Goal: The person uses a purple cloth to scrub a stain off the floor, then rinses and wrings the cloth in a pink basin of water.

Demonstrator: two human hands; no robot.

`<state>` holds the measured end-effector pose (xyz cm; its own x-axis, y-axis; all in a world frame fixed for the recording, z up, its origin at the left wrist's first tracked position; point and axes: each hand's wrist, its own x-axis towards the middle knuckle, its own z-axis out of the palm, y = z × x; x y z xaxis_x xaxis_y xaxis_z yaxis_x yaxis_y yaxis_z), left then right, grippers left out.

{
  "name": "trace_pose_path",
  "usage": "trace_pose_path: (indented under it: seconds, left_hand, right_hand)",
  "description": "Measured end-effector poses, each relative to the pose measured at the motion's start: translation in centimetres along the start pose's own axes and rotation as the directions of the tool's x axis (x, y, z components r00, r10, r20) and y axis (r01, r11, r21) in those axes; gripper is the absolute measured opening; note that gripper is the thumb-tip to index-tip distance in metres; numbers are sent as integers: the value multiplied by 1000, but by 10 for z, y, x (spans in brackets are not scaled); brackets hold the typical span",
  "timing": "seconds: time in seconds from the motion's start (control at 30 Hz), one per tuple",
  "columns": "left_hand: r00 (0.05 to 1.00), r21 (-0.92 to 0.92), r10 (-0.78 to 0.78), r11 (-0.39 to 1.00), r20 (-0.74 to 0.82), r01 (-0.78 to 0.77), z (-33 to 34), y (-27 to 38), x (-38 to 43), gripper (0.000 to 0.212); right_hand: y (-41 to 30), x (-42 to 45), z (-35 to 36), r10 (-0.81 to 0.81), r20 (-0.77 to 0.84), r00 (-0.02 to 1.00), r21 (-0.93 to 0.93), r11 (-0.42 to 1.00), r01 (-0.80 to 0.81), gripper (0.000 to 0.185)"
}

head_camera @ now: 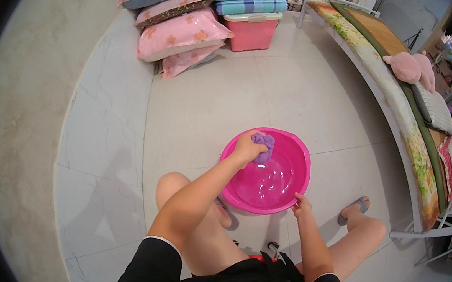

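Observation:
A bright pink plastic basin (263, 193) stands on the floor between my feet. Bunched in my left hand (247, 147) is a purple cloth (264, 148), pressed near the basin's far left inner wall. My right hand (302, 205) grips the near right rim, thumb on top; its other fingers are partly hidden. Bright reflections shine from the basin's bottom, and I cannot tell whether they come from water or wet plastic.
A metal-framed bed (386, 88) runs along the right. Pink flowered bags (184, 34) are stacked by the left wall (105, 135). Behind them, folded checked bedding (250, 5) rests on a pink lidded storage box (251, 33). My slippered feet (354, 209) flank the basin.

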<state>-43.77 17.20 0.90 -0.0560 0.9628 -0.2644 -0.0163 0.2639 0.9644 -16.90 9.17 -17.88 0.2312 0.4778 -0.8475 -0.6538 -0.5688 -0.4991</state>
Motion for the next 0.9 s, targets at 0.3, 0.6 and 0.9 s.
trace_pose_path:
  seconds: [0.3, 0.6, 0.9]
  left_hand:
    - [959, 62, -149, 988, 241, 138, 20, -30, -9, 36]
    - [883, 266, -251, 952, 396, 151, 43, -38, -20, 42]
    - [790, 373, -292, 924, 539, 88, 61, -53, -42, 37]
  right_hand:
    - [-25, 30, -49, 42, 2, 999, -72, 997, -42, 13]
    - [-5, 22, -74, 128, 126, 984, -73, 990, -119, 23]
    - [2, -41, -19, -726, 549, 413, -476, 134, 869, 68]
